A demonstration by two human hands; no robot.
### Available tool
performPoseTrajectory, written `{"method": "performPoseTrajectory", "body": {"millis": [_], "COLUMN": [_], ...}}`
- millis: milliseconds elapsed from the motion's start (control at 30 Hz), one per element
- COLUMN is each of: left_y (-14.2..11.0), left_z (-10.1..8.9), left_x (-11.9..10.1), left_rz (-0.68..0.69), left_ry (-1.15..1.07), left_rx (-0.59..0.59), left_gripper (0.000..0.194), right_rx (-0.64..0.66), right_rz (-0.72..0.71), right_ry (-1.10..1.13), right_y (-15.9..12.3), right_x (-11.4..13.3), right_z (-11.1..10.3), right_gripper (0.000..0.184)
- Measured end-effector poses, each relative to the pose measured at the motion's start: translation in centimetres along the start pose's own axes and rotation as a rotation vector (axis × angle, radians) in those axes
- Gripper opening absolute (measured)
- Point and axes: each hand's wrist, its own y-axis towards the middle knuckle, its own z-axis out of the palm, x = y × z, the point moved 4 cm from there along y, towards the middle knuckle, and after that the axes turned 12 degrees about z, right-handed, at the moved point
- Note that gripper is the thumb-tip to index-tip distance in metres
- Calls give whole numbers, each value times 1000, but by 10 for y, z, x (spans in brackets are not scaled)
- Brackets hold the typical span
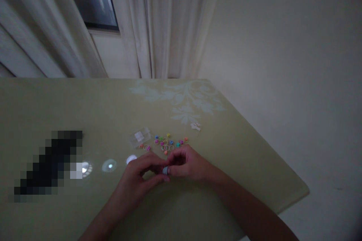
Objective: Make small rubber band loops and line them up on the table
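My left hand and my right hand meet above the table, fingertips almost touching. Between them sits a small grey ribbed piece, like a coil or a stack of thin rings. The thumb and fingers of my left hand pinch it from the left, while my right thumb and forefinger close on its right side. Just beyond the hands lie several thin rings with colourful flower-like tops, among them a purple one, a teal one and an orange one.
A clear plastic case with a white label lies left of the rings. Farther back on the right is a small white object. A blurred-out dark shape covers part of the left side. The table ends at a slanted right edge; curtains hang behind.
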Motion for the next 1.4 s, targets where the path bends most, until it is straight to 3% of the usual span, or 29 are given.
{"method": "performPoseTrajectory", "body": {"millis": [133,300,400,600,800,900,1400], "left_y": [1,0,0,2,-5,-9,-11], "left_z": [-5,-14,-13,-16,-16,-11,2], "left_x": [2,9,12,11,13,15,12], "left_rz": [-22,-22,-31,-129,-280,-285,-238], "left_ry": [79,185,218,238,265,322,368], "left_rx": [131,73,105,190,441,532,524], "left_gripper": [13,16,20,27,12,21,12], "right_rx": [-35,-73,-158,-238,-225,-250,-277], "right_rz": [3,-2,-60,-36,73,92,-86], "right_ry": [-277,-618,-760,-788,-836,-829,-1006], "right_y": [-7,-16,-16,-13,-12,-11,-15], "right_x": [1,1,1,-3,-2,-2,-7], "right_z": [2,16,25,27,25,24,41], "right_gripper": [8,5,7,4,14,12,7]}}
